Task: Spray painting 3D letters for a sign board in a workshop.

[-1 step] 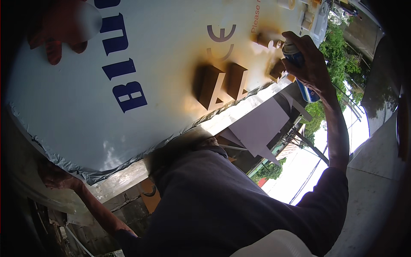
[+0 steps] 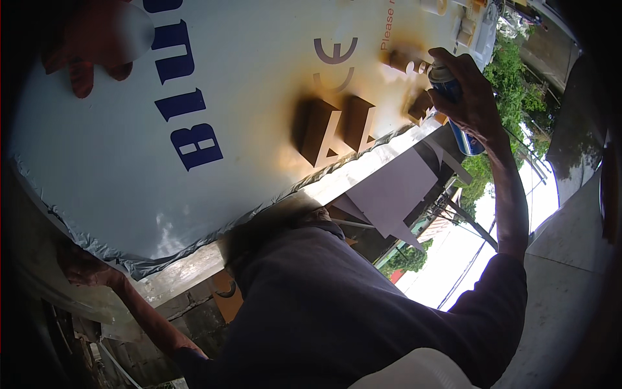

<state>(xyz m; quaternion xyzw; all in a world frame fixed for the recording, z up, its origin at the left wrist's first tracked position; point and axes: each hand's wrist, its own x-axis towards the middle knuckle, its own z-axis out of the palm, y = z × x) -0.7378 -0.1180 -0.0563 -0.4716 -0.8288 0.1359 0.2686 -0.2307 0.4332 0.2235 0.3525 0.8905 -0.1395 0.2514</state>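
Only a hair of movement shows since the earlier frame: the right hand (image 2: 476,97) and the blue spray can (image 2: 444,85) sit a touch farther right; the left hand (image 2: 84,267), the brown pieces and the white cover (image 2: 116,188) look unmoved. Work in hand therefore seems, by my judgement, to stand at the same point; such a shift reads as small re-aiming at most. Right fingers are clamped around the can, with 1 of them over its top; I cannot tell whether the nozzle is pressed. The can is tilted above the desk's far right edge, near a round brown piece (image 2: 403,62); 2 angular brown pieces (image 2: 319,133) (image 2: 360,123) stand side by side to its left, amid a brownish haze on the cover; the left hand is in shadow beside the cover's near left edge, and I cannot tell whether its fingers grip anything.
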